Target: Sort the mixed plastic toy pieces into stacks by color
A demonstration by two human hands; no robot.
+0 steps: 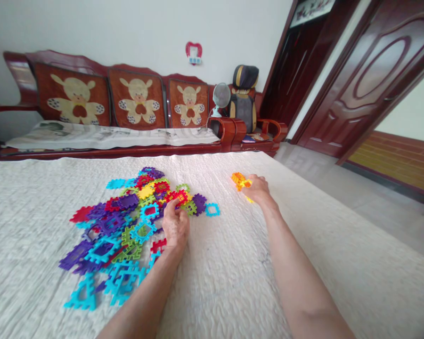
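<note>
Orange pieces (239, 181) sit on the quilt (233, 282), right of the pile (127, 221), pinched in the right hand (257, 188). The left hand (175, 225) rests at the pile's edge, fingers closed on a red piece (176, 196). A sofa (127, 117) stands behind.

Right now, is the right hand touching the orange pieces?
Touching. The head view shows the right hand closed around the orange pieces, fingers overlapping them with no gap visible.

Single head-worn view, forward and down over the quilted mat (233, 282), near, toward the wooden sofa (109, 117).
</note>
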